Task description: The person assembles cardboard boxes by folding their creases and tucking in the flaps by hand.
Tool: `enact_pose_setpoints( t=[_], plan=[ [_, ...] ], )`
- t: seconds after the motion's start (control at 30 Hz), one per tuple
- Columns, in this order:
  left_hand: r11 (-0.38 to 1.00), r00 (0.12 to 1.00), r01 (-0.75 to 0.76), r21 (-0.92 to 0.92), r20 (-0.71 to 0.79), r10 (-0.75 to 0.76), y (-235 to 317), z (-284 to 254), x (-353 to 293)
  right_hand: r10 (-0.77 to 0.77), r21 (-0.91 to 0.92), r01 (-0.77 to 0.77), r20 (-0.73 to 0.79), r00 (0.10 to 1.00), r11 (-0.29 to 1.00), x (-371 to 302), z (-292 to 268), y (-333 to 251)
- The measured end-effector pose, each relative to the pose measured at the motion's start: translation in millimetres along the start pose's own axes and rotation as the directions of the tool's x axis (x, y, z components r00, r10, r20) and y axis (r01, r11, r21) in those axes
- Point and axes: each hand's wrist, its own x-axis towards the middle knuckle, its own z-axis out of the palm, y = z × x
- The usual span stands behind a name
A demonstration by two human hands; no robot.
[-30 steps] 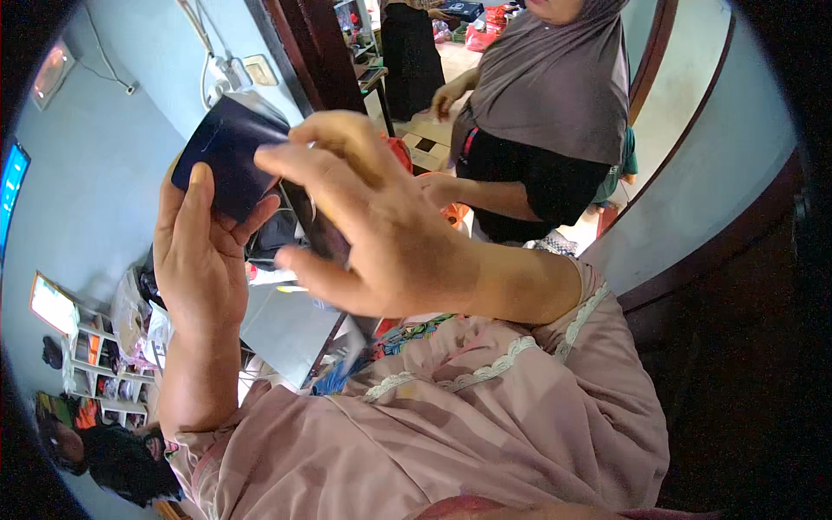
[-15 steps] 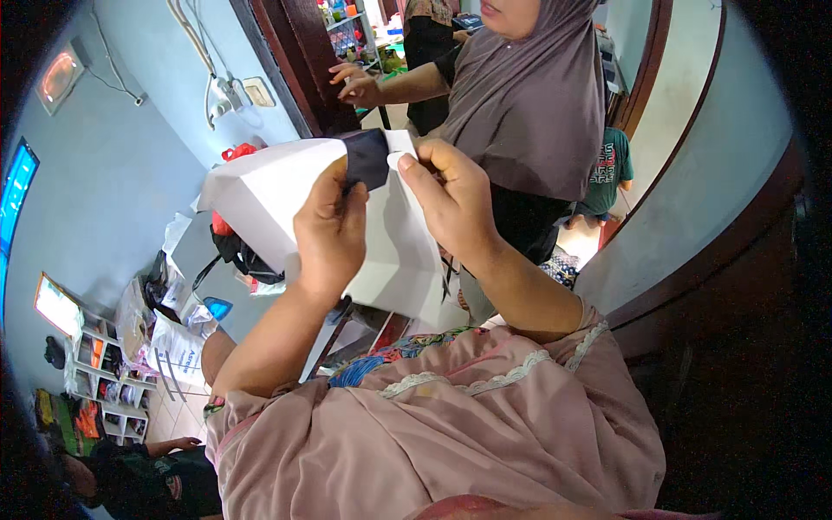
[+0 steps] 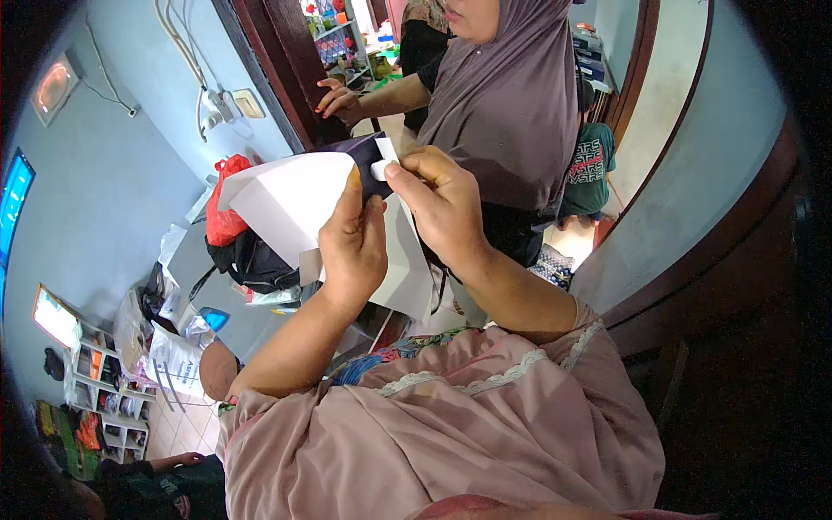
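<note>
Large white folded paperboard (image 3: 290, 199), with a dark navy panel (image 3: 367, 158) at its upper right, is held up before me. My left hand (image 3: 354, 247) is closed on its edge, thumb upward. My right hand (image 3: 445, 206) pinches a small curled white strip (image 3: 383, 165) beside the navy panel; whether the strip is still attached is not clear. Another white flap (image 3: 405, 276) of the piece hangs below and between my hands. My fingertips are partly hidden behind the board.
A person in a brown head covering (image 3: 511, 113) stands just ahead, one hand at the dark door frame (image 3: 277, 61). A red plastic bag (image 3: 227, 204) and black bag (image 3: 260, 260) sit on a grey table (image 3: 195, 260). Another person in green (image 3: 592, 165) is beyond; shelves (image 3: 108, 390) stand at left.
The navy panel shows more, and the white strip now curls out between my right thumb and finger. My left hand has shifted slightly right and down; the board has tilted.
</note>
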Motion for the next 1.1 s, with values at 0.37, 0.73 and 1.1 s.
enact_pose_setpoints(
  t=[0.37, 0.73, 1.1],
  plan=[
    [0.969, 0.988, -0.132, 0.207, -0.047, 0.145, 7.2, 8.4, -2.6, -0.024, -0.01, 0.024, 0.013, 1.0, 1.0, 0.3, 1.9, 1.5],
    [0.863, 0.998, 0.022, -0.504, -0.041, -0.049, -4.0, -9.6, -4.9, -0.342, -0.168, 0.334, -0.024, 0.939, 0.928, -4.9, 5.8, -3.5],
    [0.835, 0.987, -0.163, -0.526, -0.089, 0.136, 3.3, -16.8, -7.3, -0.41, -0.111, 0.415, 0.062, 0.91, 0.903, -8.1, 8.8, -14.0]
  ],
)
